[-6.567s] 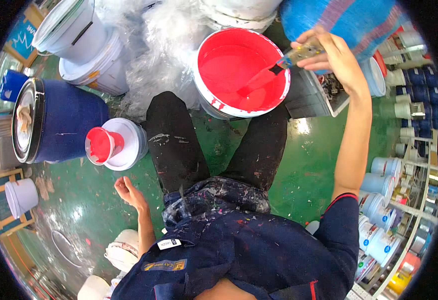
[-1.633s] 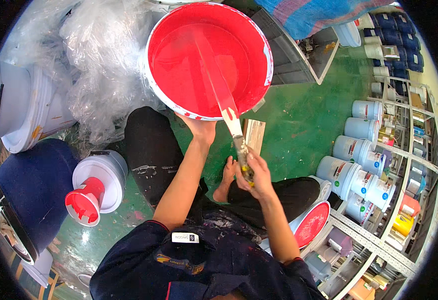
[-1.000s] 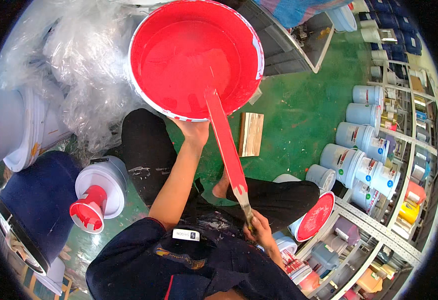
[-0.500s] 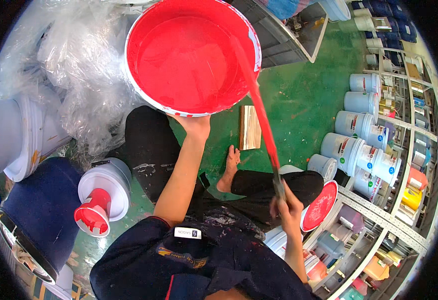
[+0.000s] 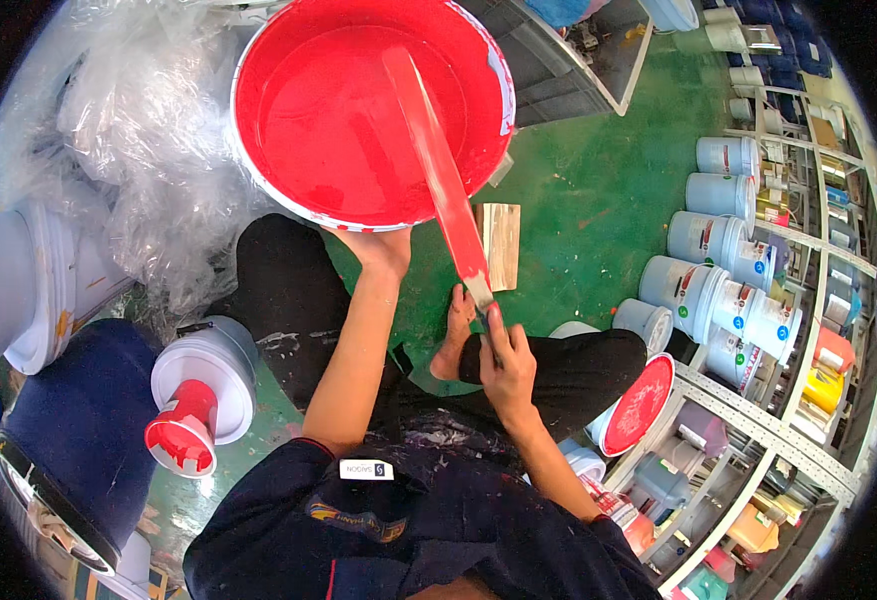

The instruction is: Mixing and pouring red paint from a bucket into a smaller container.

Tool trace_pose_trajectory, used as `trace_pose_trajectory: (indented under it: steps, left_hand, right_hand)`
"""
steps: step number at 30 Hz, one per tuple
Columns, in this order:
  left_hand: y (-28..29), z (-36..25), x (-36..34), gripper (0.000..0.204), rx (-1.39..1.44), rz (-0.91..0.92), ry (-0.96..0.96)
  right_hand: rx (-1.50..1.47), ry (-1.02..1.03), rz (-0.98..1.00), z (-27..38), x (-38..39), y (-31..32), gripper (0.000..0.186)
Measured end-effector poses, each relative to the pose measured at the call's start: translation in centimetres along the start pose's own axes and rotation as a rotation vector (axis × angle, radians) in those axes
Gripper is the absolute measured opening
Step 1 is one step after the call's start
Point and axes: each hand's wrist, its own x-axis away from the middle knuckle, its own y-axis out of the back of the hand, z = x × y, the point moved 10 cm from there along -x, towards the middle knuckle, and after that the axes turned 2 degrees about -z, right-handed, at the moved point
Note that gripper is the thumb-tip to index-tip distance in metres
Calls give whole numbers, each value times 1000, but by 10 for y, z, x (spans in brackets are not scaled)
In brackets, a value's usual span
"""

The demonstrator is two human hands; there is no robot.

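A large white bucket of red paint is tipped so its mouth faces me. My left hand holds it at the near side, with the fingers hidden behind the bucket. In my right hand is a long flat stirring stick, gripped by its lower end. Red paint coats most of the stick, with pale streaks showing through. Its far end lies over the paint; whether it touches the surface I cannot tell.
Clear plastic sheeting is heaped at the left. A red-smeared cup lies on a white lidded bucket. A red-topped bucket stands by my right knee. A wood block rests on the green floor. Shelves with buckets line the right.
My right hand has moved up and left with the stick, whose broad face now shows more. The stick's far end has shifted left across the bucket's mouth. The bucket sits slightly farther left in view.
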Motion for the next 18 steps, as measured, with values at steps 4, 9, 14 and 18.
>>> trace_pose_trajectory:
  steps: [4, 9, 14, 18]
  left_hand:
    - [-3, -3, 3, 99, -39, -55, -22]
    - [-8, 0, 7, 98, -104, -81, -20]
    - [-6, 0, 5, 102, -116, -57, -14]
    - [2, -1, 2, 103, -135, -66, -60]
  right_hand:
    - [60, -91, 111, -21, 40, 12, 55]
    - [166, -117, 157, -36, 84, 44, 57]
    - [199, -103, 205, -44, 113, 79, 56]
    - [183, -111, 209, -46, 131, 110, 55]
